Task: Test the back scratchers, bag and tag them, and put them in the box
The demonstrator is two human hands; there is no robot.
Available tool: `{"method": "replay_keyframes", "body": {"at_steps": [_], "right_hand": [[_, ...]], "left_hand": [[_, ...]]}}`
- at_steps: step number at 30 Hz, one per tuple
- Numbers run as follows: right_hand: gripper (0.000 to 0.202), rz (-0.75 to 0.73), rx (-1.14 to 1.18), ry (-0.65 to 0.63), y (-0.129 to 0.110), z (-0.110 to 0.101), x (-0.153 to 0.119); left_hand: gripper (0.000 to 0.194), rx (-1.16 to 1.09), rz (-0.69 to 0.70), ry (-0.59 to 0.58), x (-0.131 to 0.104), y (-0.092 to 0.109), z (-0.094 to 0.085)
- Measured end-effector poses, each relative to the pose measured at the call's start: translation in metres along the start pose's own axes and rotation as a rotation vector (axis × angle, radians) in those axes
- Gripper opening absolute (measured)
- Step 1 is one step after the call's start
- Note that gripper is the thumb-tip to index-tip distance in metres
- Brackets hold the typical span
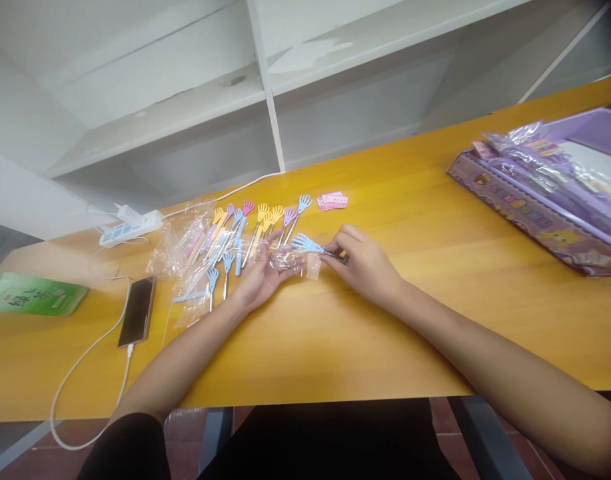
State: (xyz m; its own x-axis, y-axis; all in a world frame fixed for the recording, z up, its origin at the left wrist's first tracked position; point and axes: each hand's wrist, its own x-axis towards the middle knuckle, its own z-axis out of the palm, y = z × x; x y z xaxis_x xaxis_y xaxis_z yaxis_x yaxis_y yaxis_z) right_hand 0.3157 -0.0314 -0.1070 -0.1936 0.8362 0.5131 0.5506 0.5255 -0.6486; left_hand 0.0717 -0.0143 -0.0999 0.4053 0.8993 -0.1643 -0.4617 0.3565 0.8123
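Between my two hands is a blue hand-shaped scratcher head on a short dark stem. My right hand pinches the stem's end. Clear plastic wrap lies across the fingers of my left hand, which is closed on it beside the blue head. Several small scratchers with yellow, purple, pink and blue heads lie behind and left of my left hand, among them a yellow one and a light blue one. More clear wrappers are heaped at their left.
Small pink cards lie behind my hands. A purple box of wrapped items stands at the right. On the left are a power strip, a phone with a white cable, and a green bottle. White shelves rise behind the table.
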Motion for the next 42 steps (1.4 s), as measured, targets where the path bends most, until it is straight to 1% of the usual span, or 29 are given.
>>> {"method": "replay_keyframes", "body": {"at_steps": [4, 8, 13, 16, 21, 24, 27, 29, 32, 35, 38, 39, 42], "right_hand": [[0.025, -0.014, -0.032, 0.001, -0.002, 0.0, -0.001], [0.025, -0.033, -0.061, -0.009, -0.003, 0.0, -0.002], [0.025, -0.065, -0.108, -0.082, -0.001, 0.0, -0.003], [0.023, -0.089, -0.118, -0.123, 0.001, -0.001, -0.004], [0.023, -0.113, -0.142, -0.163, 0.0, 0.0, -0.005], [0.023, -0.126, -0.159, -0.176, -0.004, 0.001, -0.006], [0.022, -0.139, -0.2, -0.182, -0.009, 0.002, -0.008], [0.023, -0.152, -0.252, -0.2, -0.01, 0.001, -0.009], [0.026, -0.195, -0.312, -0.253, -0.012, 0.0, -0.01], [0.029, -0.23, -0.315, -0.3, -0.012, 0.0, -0.01], [0.027, -0.199, -0.28, -0.314, -0.011, -0.001, -0.008], [0.027, -0.172, -0.257, -0.32, -0.009, -0.003, -0.007], [0.037, -0.039, -0.175, -0.343, -0.002, -0.01, -0.001]], "left_hand": [[0.057, 0.006, -0.042, 0.02, 0.0, 0.001, 0.0], [0.054, -0.016, -0.05, 0.045, 0.0, 0.0, 0.0], [0.053, 0.006, -0.016, 0.011, 0.0, -0.002, -0.001], [0.057, 0.028, -0.006, -0.006, 0.0, -0.003, -0.002], [0.06, 0.001, -0.024, 0.016, -0.001, -0.003, -0.001], [0.059, 0.001, -0.039, -0.012, -0.002, -0.003, -0.001], [0.055, 0.053, -0.045, -0.074, -0.003, -0.005, -0.001], [0.052, 0.104, -0.036, -0.095, -0.003, -0.007, -0.002], [0.049, 0.171, -0.029, -0.094, -0.004, -0.011, -0.005], [0.042, 0.203, -0.024, -0.086, -0.004, -0.013, -0.007], [0.038, 0.211, 0.021, -0.056, -0.003, -0.012, -0.006], [0.038, 0.207, 0.043, -0.036, -0.002, -0.012, -0.006], [0.041, 0.17, 0.108, 0.028, 0.0, -0.009, -0.006]]}}
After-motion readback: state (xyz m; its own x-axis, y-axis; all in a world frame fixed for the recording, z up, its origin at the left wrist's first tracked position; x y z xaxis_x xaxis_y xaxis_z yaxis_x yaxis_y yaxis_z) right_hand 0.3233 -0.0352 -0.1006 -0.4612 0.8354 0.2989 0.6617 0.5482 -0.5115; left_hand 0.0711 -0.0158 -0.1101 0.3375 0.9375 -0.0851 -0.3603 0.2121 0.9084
